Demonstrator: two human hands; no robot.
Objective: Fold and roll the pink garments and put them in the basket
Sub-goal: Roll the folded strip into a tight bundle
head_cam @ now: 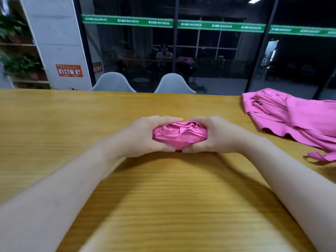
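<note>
Both hands meet at the middle of the table, cupped round one tight bundle. The left hand (143,136) curls over the left end of the rolled pink garment (179,134), fingers wrapped across its far side and thumb tucked under the near edge. The right hand (214,136) mirrors it on the right end, fingers bent over the top and thumb pressed in below, so that the two thumbs nearly touch at the front of the roll. The roll sits on the wooden table (163,197), squeezed between the palms, with creased folds showing on top between the fingertips. Both bare forearms reach in from the bottom corners of the view and lie low over the yellow wood grain.

Farther off to the right, well apart from the hands, a loose pink garment (294,119) lies spread and rumpled near the table's far right edge, part of it running out of view; a thin strap (320,157) trails from it on the near side.

Beyond the far edge of the table stand two pale chair backs (174,84). Behind them is a dark glass wall (218,60) crossed by a green banner strip (127,20). At the far left a white pillar carries an orange sign (69,70), beside wooden shelves with plants (16,64).
</note>
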